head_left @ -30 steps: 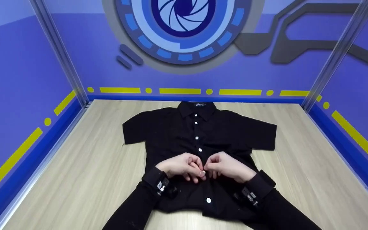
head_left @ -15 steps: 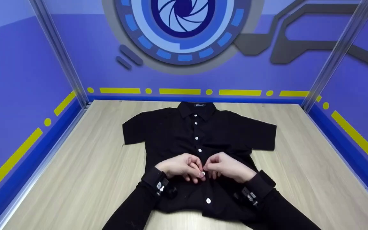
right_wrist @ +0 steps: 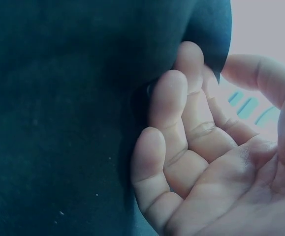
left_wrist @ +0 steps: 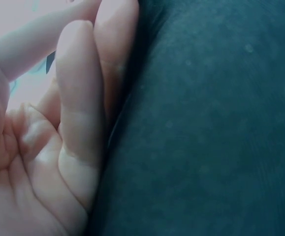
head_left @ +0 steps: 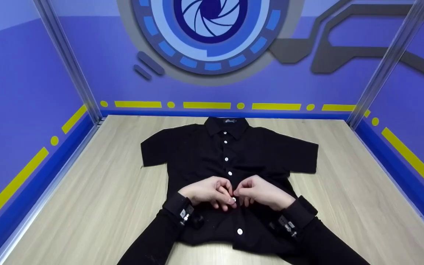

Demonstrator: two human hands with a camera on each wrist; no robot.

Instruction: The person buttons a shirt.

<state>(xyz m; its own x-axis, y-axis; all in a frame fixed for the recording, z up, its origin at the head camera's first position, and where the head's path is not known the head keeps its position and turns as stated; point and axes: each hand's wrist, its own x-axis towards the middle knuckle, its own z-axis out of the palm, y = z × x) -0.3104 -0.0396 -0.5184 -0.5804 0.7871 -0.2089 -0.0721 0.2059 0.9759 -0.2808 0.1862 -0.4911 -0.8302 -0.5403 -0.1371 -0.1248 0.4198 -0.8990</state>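
A black short-sleeved shirt lies front up on the table, collar at the far end. My left hand is at the front placket, thumb tip against a white button, pinching it with the fingers curled behind. Just to the right, my right hand pinches the placket cloth between thumb and index finger. In the right wrist view a fold of dark cloth reaches the thumb, and the other fingers curl against the shirt. The left wrist view shows the left fingers beside the cloth.
Other white buttons run up the placket, including one button above the hands, and a lower button sits near the hem. Blue panels with metal corner posts enclose the wooden table at the back and sides.
Both hands keep their place at the button; the right fingertips have shifted very slightly left. The shirt lies as before.
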